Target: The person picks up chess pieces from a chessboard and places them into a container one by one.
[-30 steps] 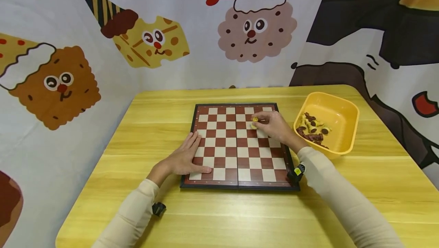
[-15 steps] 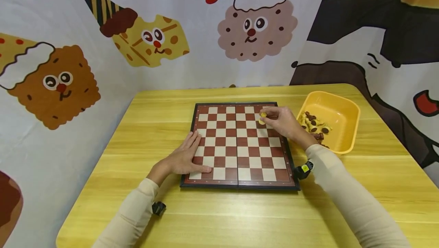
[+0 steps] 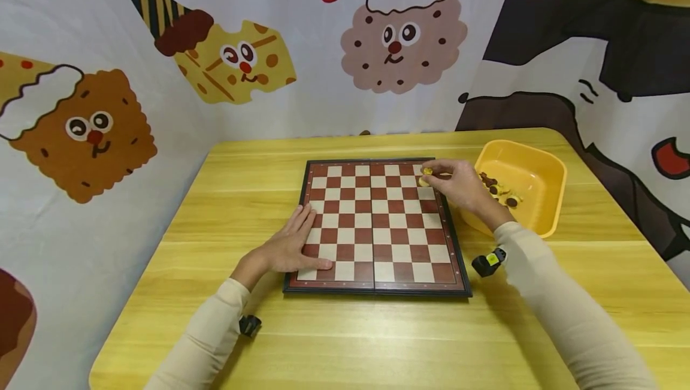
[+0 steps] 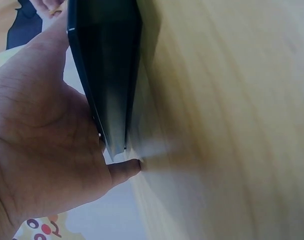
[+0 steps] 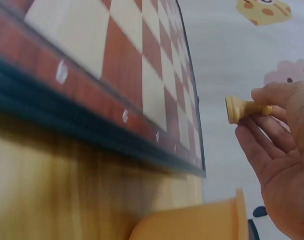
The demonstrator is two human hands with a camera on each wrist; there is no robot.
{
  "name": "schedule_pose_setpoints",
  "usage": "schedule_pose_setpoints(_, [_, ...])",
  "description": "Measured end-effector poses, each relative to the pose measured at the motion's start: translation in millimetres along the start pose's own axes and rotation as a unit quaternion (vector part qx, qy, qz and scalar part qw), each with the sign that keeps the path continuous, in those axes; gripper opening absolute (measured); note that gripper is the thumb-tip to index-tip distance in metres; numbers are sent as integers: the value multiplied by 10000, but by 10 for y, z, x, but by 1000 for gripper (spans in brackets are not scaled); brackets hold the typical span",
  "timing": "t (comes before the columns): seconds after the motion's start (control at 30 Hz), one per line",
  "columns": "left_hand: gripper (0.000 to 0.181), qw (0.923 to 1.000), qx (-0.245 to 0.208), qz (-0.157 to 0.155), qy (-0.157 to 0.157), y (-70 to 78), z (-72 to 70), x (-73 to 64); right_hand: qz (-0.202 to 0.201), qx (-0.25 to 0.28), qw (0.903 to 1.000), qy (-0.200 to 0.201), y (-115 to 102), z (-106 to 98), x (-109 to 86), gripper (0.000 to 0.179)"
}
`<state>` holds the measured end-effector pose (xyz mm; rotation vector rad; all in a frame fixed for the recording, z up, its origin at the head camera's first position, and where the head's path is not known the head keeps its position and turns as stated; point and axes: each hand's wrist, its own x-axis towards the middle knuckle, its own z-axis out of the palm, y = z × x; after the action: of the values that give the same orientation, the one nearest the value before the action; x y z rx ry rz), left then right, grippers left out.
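A red-and-white checkered chessboard (image 3: 354, 220) with a dark rim lies flat on the table. My left hand (image 3: 286, 247) rests on its left edge, thumb and fingers spread. In the left wrist view, that palm lies along the board's dark side (image 4: 109, 65), with one fingertip near the tabletop. Over the far right corner squares, my right hand (image 3: 463, 186) pinches a pale yellow chess piece (image 5: 235, 110) between thumb and fingers. In the right wrist view its round base points away from the hand and appears clear of the board; its top is partly covered by the fingers.
An orange-yellow plastic bin (image 3: 544, 198) stands right of the board, holding several yellow and brown chess pieces (image 3: 493, 187). My right forearm passes close by its near side. Behind the table hangs a cartoon-printed cloth (image 3: 318, 108).
My right hand has moved right and slightly away from me with the chess piece, toward the board's far right corner. The left hand has stayed in place.
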<state>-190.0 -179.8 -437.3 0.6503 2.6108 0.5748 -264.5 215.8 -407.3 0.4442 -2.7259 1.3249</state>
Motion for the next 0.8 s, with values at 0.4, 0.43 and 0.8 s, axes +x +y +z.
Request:
schedule_pose_setpoints(0.4, [125,10000,-35,11,21,21,-15,-9,192,-175,9996,134,62,-263,-113,33])
schedule_pose_setpoints(0.43, [125,10000,-14,-2,7,21,-16,-7,203,-207,9994,176,63,-289,-119,33])
schedule_pose_setpoints(0.8, [122,10000,13,0,6,47,-14,-22,176,-298,9990,289,163,-456,-262,33])
